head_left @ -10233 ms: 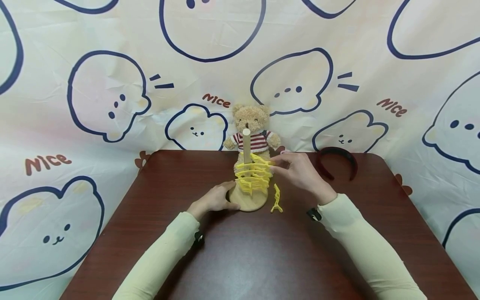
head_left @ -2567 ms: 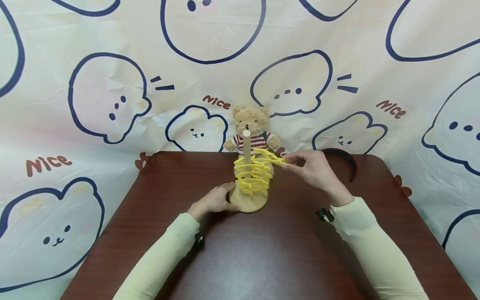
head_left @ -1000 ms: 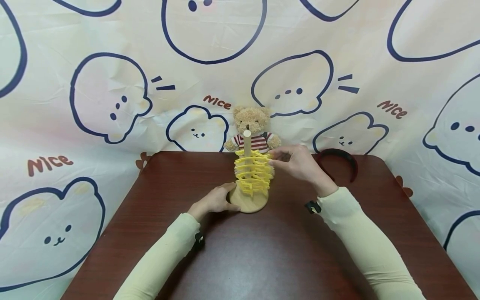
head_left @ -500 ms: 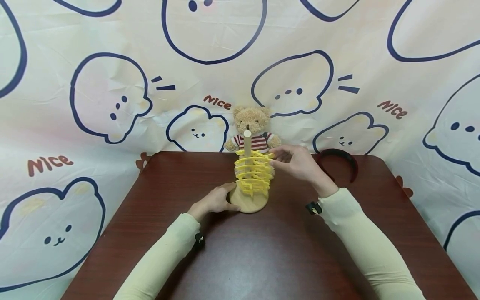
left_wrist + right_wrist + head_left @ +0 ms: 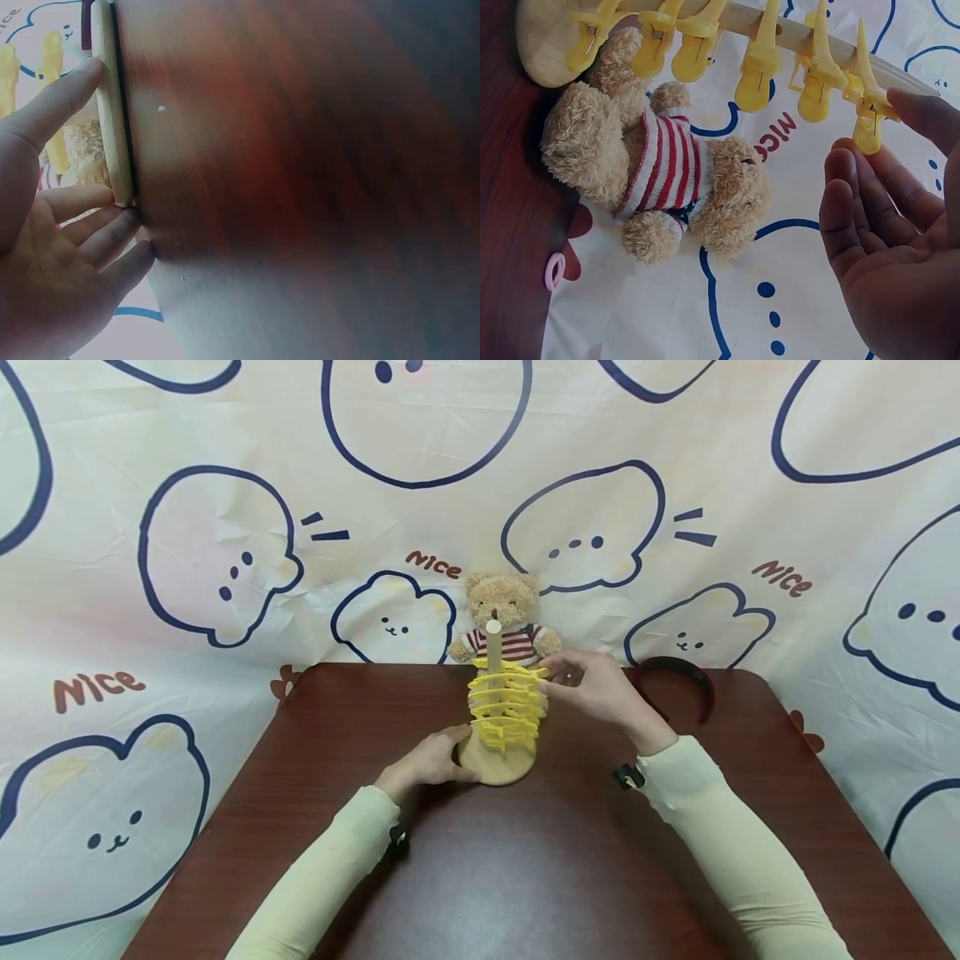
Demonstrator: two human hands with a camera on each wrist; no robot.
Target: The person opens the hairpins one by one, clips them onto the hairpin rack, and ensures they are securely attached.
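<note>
A wooden stand [image 5: 492, 770] with a round base and upright post is on the table, with several yellow clips [image 5: 504, 727] attached in a stack along the post. My left hand [image 5: 427, 758] holds the left edge of the base; in the left wrist view its thumb and fingers lie at the rim. At the right of the topmost yellow clip [image 5: 865, 112], my right hand [image 5: 592, 685] pinches the clip's tail end between thumb and forefinger. In the right wrist view the other fingers are bent below, and small metal springs show in the clips.
A teddy bear [image 5: 502, 602] in a striped shirt sits behind the stand, against the printed backdrop. To the right rear of the dark wood table [image 5: 480, 877] lies a dark headband [image 5: 701, 677]. A pink ring [image 5: 555, 271] lies near the bear.
A yellow clip that lay beside the base went into my right hand and moved leftward to the top of the post. Over the last second both hands barely move.
</note>
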